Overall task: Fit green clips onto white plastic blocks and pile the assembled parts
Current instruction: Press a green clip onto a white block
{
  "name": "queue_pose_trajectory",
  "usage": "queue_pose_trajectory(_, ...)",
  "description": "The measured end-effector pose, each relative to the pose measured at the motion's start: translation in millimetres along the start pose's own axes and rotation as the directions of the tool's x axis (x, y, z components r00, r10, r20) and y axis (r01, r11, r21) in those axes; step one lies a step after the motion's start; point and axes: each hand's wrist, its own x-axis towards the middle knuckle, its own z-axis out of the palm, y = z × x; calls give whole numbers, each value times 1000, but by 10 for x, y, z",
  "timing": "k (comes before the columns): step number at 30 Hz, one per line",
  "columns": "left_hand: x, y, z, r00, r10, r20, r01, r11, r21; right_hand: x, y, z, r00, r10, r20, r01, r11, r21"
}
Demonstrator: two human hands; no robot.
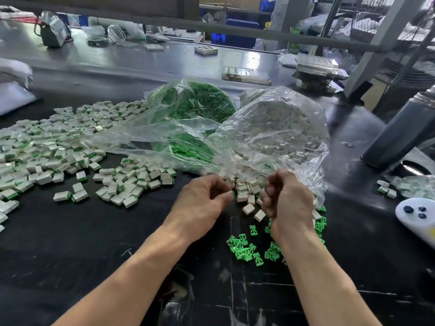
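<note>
My left hand (202,201) has its fingers curled and pinches a small piece with a green edge (233,194) at its fingertips. My right hand (287,201) is a closed fist just to the right; whatever is inside it is hidden. Between the hands lie loose white blocks (248,209), spilled from the mouth of a clear bag of white blocks (277,128). Loose green clips (244,248) lie under my right wrist. A clear bag of green clips (195,102) stands behind. Assembled parts form a wide pile (47,156) at the left and a smaller pile (136,180) nearer my left hand.
The black table (94,243) runs toward me. At the right stand a dark flask (404,130), a white controller (414,212) and a few assembled parts (386,189). Trays, bags and a metal frame sit at the back.
</note>
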Motion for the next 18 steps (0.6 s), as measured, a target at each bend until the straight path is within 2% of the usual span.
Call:
queue_pose_trajectory(4, 64, -34, -176, 994, 23, -108, 7, 962, 272, 11, 13, -70, 996, -94, 8, 92, 948, -303)
queue_pose_trajectory(7, 103, -50, -348, 973, 26, -230, 66, 922, 382, 2, -8, -109, 988, -150, 43, 153, 880, -450)
queue_pose_trajectory(11, 150, -97, -580, 925, 38, -377, 164, 857, 488, 20, -50, -149, 978, -200, 55, 197, 815, -545)
queue_pose_trajectory(18, 207, -179, -782, 864, 44, -502, 276, 793, 543, 72, -95, -210, 978, -199, 60, 190, 741, -644)
